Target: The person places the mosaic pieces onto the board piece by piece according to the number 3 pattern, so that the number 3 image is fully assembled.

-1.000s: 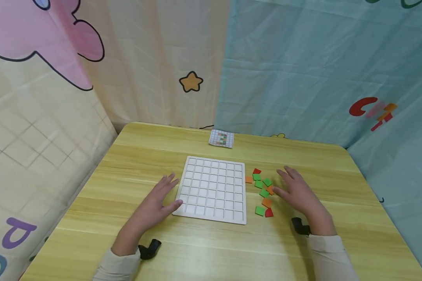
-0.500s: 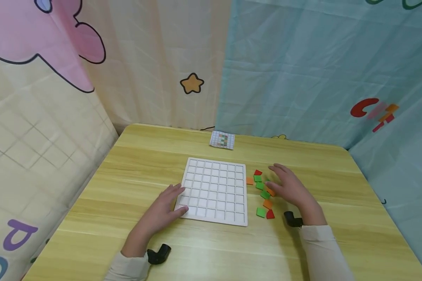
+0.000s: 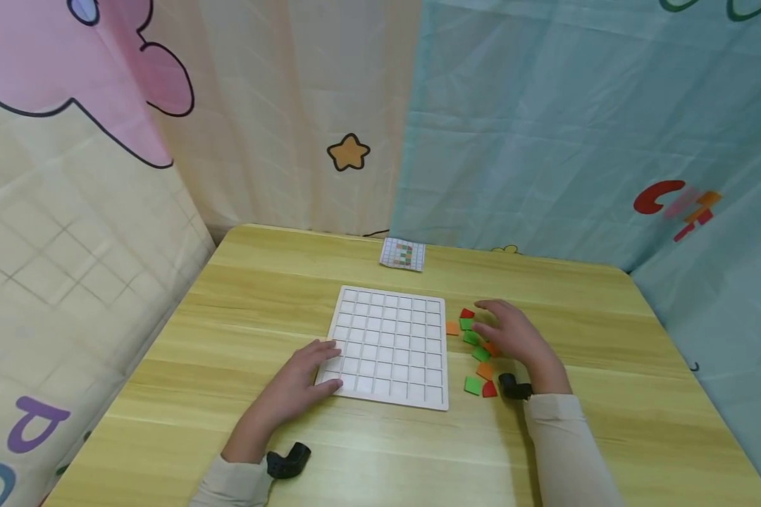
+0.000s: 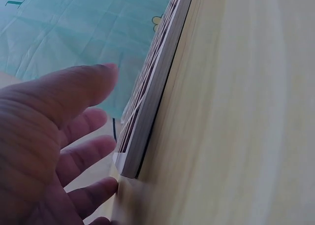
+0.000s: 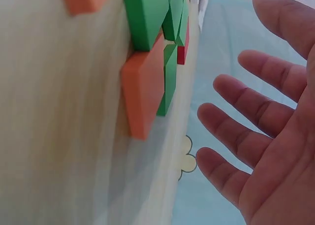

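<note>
A white board (image 3: 390, 345) with a square grid lies mid-table, its cells bare. My left hand (image 3: 298, 380) is at the board's lower left edge, fingers spread and relaxed; in the left wrist view the thumb (image 4: 93, 84) and fingertips are right by the board's corner. To the right of the board lie several small tiles: green squares (image 3: 473, 385), orange squares (image 3: 485, 370) and red rounded pieces (image 3: 490, 389). Over the upper tiles hovers my right hand (image 3: 514, 334), fingers loosely extended and holding nothing. In the right wrist view an orange tile (image 5: 142, 92) lies beside its fingers.
A small pattern card (image 3: 402, 254) with coloured squares on a grid lies at the back of the wooden table (image 3: 545, 289). Printed curtains (image 3: 545, 141) hang behind and beside it. Each wrist wears a black camera mount (image 3: 289, 461).
My right hand has moved left, from beside the tiles to above them. My left hand has shifted right and slightly down onto the board's left edge.
</note>
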Tool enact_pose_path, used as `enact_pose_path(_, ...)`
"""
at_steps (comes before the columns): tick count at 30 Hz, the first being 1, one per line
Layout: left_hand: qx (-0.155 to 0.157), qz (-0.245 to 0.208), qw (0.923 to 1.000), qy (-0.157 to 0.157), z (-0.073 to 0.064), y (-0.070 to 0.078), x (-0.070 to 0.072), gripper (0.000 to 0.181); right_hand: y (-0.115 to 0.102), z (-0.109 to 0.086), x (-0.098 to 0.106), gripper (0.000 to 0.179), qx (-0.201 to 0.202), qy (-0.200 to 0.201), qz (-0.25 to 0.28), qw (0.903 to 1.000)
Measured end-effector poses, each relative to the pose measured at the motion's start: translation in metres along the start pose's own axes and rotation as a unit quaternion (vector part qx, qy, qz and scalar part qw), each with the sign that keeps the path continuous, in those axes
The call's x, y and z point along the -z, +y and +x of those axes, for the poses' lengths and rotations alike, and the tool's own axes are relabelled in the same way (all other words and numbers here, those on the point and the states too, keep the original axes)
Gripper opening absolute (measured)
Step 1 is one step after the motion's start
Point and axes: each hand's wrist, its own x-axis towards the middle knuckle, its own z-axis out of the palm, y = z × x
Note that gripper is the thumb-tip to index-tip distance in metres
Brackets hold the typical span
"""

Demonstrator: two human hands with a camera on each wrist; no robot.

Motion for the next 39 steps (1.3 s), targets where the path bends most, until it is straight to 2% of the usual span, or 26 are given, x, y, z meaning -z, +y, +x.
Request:
enact_pose_path(14, -0.031, 0.048, 0.9984, 0.001, -0.002, -0.004, -0.005, 0.041, 0.001, 0.023, -0.001, 0.049, -0.023, -0.037, 0.041, 0.9982)
enact_pose_path(18, -0.034, 0.058, 0.9977, 0.001, -0.002, -0.002, -0.005, 0.041, -0.001, 0.027, -0.004, 0.043, -0.022, -0.039, 0.054, 0.9976)
enact_pose_path(25, -0.023, 0.066, 0.9975, -0.003, -0.003, 0.0, -0.004, 0.044, -0.009, 0.033, -0.013, 0.031, -0.002, -0.041, 0.066, 0.9969)
enact_pose_path(32, -0.037, 0.068, 0.997, -0.004, -0.003, -0.002, -0.003, 0.044, -0.013, 0.036, -0.018, 0.028, -0.024, -0.05, 0.068, 0.9962)
enact_pose_path(39, -0.038, 0.068, 0.9969, -0.011, -0.002, -0.002, -0.002, 0.043, -0.016, 0.036, -0.02, 0.03, -0.026, -0.06, 0.06, 0.996)
